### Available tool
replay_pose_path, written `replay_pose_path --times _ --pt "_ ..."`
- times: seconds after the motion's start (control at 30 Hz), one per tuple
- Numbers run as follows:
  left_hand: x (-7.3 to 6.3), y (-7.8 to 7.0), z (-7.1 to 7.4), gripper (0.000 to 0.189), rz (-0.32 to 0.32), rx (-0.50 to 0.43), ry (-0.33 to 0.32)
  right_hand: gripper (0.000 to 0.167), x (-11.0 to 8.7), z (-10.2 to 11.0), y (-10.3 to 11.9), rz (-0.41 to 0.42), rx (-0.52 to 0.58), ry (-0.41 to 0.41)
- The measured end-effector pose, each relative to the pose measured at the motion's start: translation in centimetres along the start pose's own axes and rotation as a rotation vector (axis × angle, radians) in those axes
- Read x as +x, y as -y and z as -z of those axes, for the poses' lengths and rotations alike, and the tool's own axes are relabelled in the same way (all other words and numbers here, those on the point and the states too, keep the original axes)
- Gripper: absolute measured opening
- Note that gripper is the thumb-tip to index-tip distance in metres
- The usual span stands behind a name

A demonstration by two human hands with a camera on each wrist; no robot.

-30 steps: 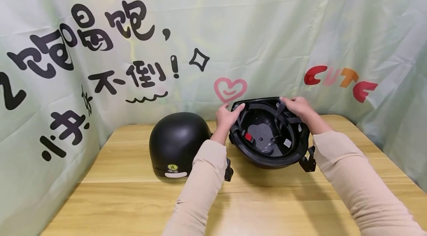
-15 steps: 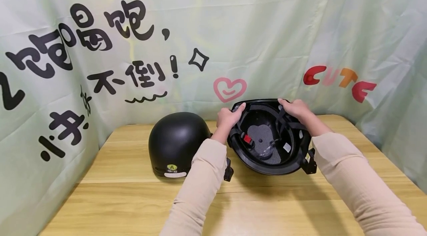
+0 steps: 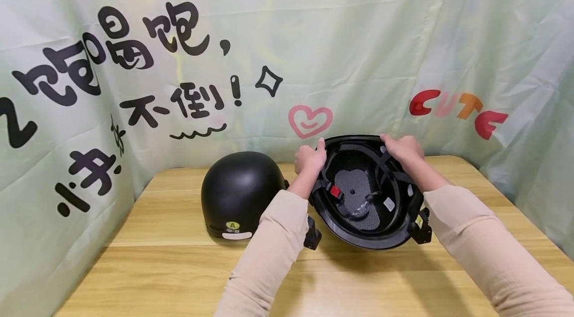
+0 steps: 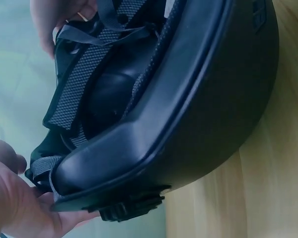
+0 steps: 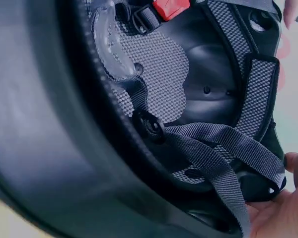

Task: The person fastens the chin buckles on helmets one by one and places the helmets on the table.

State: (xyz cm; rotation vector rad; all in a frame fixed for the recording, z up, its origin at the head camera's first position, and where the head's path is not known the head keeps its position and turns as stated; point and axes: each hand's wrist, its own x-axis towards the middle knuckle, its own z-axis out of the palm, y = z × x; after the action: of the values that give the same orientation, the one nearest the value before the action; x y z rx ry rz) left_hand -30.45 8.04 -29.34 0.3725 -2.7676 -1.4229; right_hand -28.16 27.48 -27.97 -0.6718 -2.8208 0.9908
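Note:
Both hands grip a black helmet, tilted so that its inside faces me. My left hand holds the far left of its rim, thumb at the edge; the left wrist view shows this hand beside a strap. On the far right of the rim, my right hand has its grip, seen close up in the right wrist view. Inside lie grey mesh padding, dark straps and a red buckle. Fingers behind the rim are hidden.
A second black helmet, dome up with a yellow "A" sticker, stands to the left, partly behind the left forearm. The wooden table extends around both. A printed curtain hangs behind the table and along its sides.
The held helmet's near rim has come down and towards me, and more of its inside shows. Both hands have kept their grip, shifting slightly. The second helmet has stayed put.

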Motion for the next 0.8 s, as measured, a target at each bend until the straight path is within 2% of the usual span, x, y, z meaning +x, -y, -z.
replay_pose_path --times 0.17,0.37,0.43,0.63,0.8 --pt "-0.3 0.2 -0.1 0.048 -0.006 -0.021 -0.035 0.069 -0.7 -0.3 0.0 -0.02 0.096 -0.055" --pt "-0.9 0.3 -0.1 0.048 -0.047 -0.023 -0.068 0.05 -1.3 -1.0 0.0 -0.105 0.387 -0.14" --pt "-1.1 0.3 -0.1 0.048 -0.068 -0.029 -0.082 0.047 -1.4 -1.1 -0.1 -0.119 0.447 -0.152" --pt "-1.5 0.4 -0.2 0.053 -0.136 -0.05 -0.116 0.048 -1.2 -1.0 -0.5 -0.116 0.499 -0.133" --pt "-1.8 0.8 -0.6 0.058 -0.276 -0.08 -0.177 0.05 -1.1 -0.9 -1.3 -0.014 0.504 -0.148"
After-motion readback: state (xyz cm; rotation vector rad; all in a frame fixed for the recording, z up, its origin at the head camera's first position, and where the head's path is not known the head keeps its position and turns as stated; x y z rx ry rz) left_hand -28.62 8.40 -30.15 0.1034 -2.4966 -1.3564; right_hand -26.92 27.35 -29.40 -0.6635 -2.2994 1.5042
